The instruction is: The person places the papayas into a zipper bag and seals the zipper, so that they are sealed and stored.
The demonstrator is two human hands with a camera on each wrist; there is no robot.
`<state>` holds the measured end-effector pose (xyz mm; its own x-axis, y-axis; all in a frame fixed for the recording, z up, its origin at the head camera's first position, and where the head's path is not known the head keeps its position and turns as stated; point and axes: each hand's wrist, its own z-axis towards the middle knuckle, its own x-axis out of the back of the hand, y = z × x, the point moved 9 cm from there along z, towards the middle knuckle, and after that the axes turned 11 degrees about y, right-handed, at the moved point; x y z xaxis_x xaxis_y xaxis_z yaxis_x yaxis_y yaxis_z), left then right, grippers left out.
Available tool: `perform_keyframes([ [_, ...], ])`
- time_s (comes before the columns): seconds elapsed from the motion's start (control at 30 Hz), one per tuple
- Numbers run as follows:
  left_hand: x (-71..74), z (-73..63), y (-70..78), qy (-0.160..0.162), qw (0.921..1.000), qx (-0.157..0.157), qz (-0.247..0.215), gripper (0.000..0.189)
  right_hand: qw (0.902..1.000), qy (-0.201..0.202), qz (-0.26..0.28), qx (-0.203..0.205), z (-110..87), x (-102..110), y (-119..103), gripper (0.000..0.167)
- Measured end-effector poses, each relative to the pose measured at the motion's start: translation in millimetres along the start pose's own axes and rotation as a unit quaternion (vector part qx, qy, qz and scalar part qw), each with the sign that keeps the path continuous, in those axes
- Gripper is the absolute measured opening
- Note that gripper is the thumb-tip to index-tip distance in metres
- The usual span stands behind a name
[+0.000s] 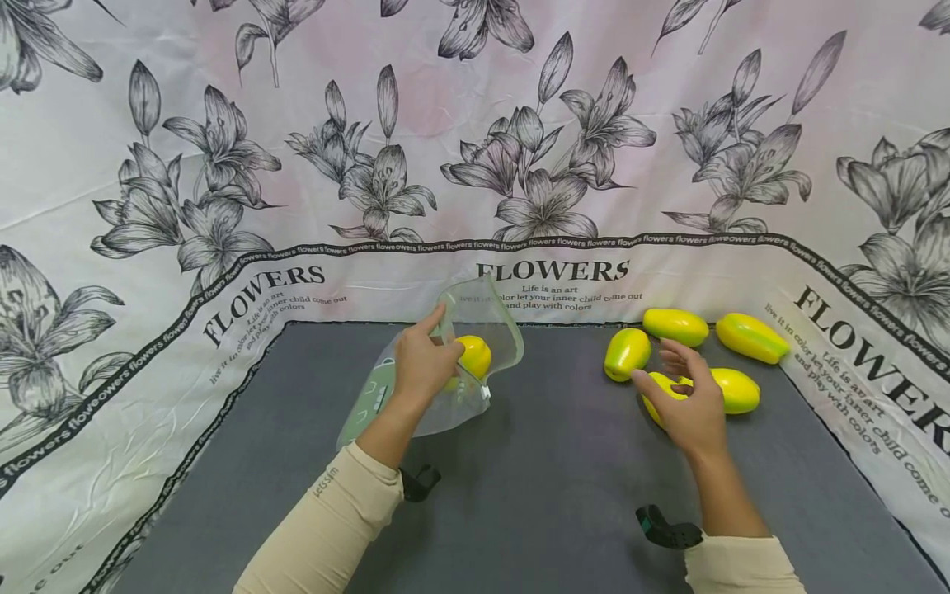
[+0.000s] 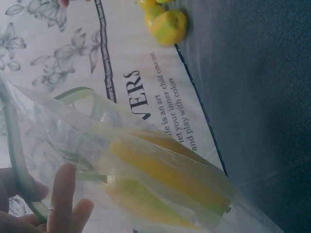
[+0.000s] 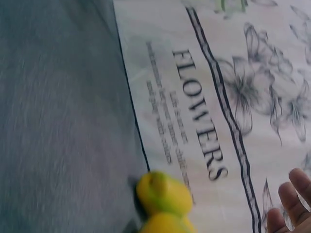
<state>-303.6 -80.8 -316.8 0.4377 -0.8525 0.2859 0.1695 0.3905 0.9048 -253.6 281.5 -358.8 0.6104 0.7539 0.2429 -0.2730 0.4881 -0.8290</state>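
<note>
My left hand [image 1: 423, 363] pinches the green-edged rim of a clear plastic zip bag [image 1: 445, 422], whose mouth gapes to the right. Yellow-green, mango-shaped fruit [image 1: 475, 356] lies inside; the left wrist view shows it through the film as elongated fruit [image 2: 170, 170]. A white slider [image 1: 486, 394] sits at the bag's lower corner. On the right, my right hand [image 1: 698, 408] hovers over a group of similar fruit [image 1: 627, 355], fingers loosely bent and holding nothing. It partly hides the nearest fruit [image 1: 653, 388]. In the right wrist view, the fingers are apart from the fruit [image 3: 165, 194].
A dark grey table [image 1: 549, 495] lies under both hands. White cloth [image 1: 416, 206] printed with flowers and lettering rises along the back and sides. Two more fruits stand near the back edge, one [image 1: 675, 327] behind the right hand and another [image 1: 752, 337] at the far right.
</note>
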Motion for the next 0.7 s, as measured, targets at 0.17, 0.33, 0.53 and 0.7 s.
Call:
perform_keyframes([
  [0.17, 0.7, 0.0, 2.8, -0.002, 1.0, -0.002, -0.006, 0.072, 0.9986, 0.034, -0.026, -0.03, -1.4, 23.5, 23.5, 0.057],
  [0.33, 1.2, 0.6, 2.3, -0.003, 1.0, 0.003, -0.004, 0.07, 0.9942, 0.059, -0.057, -0.07, -4.8, 39.1, 53.9, 0.059],
  [0.53, 1.9, 1.5, 1.6, -0.001, 1.0, 0.004, 0.006, 0.071, 0.9896, 0.063, -0.088, -0.094, -14.3, 46.2, 79.0, 0.063],
  [0.7, 3.1, 2.4, 1.9, -0.001, 0.9999, 0.005, 0.01, 0.072, 0.9862, 0.059, -0.11, -0.109, -19.2, 45.1, 96.6, 0.067],
])
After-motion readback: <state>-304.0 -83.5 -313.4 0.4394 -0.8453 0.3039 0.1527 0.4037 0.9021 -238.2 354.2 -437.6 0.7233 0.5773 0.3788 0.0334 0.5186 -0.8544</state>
